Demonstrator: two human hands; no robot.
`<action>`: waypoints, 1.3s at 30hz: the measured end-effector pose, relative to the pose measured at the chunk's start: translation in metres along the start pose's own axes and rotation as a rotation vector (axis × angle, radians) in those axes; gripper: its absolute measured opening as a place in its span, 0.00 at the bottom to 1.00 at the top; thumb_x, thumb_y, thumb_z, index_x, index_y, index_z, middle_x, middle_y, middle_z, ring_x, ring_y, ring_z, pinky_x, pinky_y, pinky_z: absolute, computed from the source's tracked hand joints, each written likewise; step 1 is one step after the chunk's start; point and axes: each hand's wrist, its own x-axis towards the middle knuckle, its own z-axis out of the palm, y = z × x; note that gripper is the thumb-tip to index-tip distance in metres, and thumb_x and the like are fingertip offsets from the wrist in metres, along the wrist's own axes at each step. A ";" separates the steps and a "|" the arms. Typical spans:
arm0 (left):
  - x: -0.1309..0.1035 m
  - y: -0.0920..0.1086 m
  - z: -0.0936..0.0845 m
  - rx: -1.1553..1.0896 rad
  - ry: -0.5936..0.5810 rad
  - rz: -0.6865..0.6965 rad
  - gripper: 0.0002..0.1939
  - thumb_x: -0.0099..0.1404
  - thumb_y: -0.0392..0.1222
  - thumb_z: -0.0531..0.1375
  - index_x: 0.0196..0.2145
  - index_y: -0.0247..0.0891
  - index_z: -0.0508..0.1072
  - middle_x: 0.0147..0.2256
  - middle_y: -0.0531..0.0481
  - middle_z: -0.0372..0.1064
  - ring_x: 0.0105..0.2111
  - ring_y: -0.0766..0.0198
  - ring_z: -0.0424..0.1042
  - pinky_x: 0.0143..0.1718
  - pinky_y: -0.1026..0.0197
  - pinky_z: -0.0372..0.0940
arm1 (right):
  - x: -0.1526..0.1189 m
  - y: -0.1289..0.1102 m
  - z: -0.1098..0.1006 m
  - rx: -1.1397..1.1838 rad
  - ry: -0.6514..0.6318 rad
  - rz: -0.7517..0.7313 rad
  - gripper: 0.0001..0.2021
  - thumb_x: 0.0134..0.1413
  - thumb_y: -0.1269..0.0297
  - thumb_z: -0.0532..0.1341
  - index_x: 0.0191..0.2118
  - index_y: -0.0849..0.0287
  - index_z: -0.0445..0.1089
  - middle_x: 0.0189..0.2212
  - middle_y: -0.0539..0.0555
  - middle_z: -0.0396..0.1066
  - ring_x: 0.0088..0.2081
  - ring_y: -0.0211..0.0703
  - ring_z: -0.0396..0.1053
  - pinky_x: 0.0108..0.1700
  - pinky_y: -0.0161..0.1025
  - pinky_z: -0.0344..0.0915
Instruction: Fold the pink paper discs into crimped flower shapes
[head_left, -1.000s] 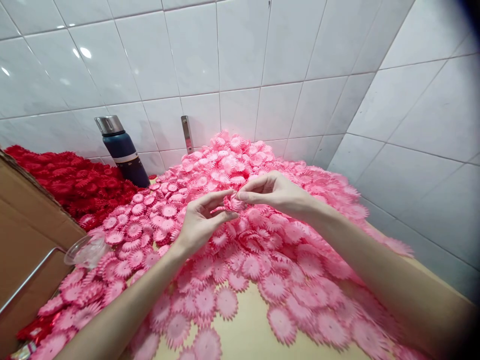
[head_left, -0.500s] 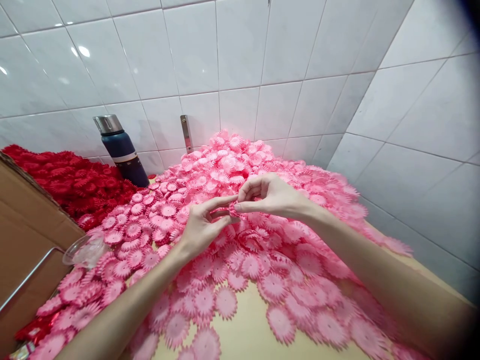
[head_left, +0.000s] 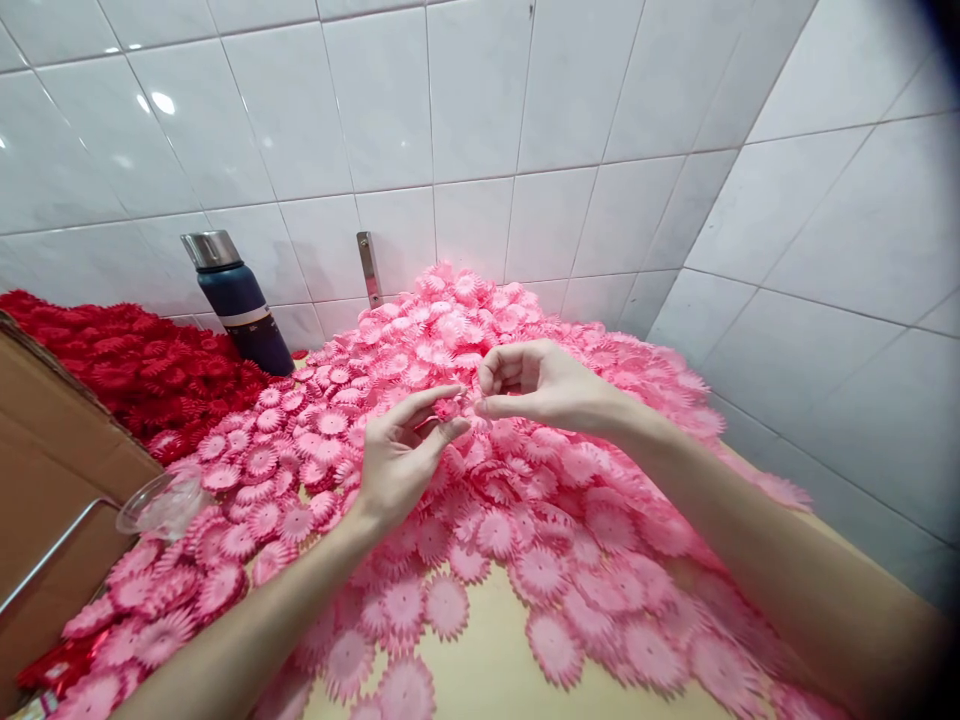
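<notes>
Over a large heap of pink scalloped flower discs (head_left: 540,565), my two hands face each other with a small gap between their fingertips. My left hand (head_left: 399,455) is closed on a small pink paper flower (head_left: 448,408), held between thumb and fingers. Just to the right, my right hand (head_left: 551,385) is in a pinch, thumb against a curled index finger. Whatever sits between those fingertips is too small to make out.
A dark blue bottle (head_left: 246,315) with a steel cap stands by the tiled wall (head_left: 480,90). Left of it lies a red flower pile (head_left: 150,365). A cardboard box (head_left: 60,460) and a clear plastic container (head_left: 161,508) are on the left. Bare tabletop (head_left: 480,650) shows in front.
My hands have drawn slightly apart, the left one shifting left with the pink paper flower. Half a second ago their fingertips met around it.
</notes>
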 end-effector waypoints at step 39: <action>-0.008 0.024 0.002 0.372 -0.061 0.494 0.19 0.57 0.30 0.67 0.46 0.42 0.77 0.42 0.48 0.79 0.39 0.61 0.80 0.43 0.58 0.77 | -0.015 -0.027 -0.013 -0.417 -0.021 0.025 0.06 0.47 0.69 0.58 0.23 0.60 0.67 0.19 0.48 0.62 0.23 0.34 0.58 0.24 0.35 0.54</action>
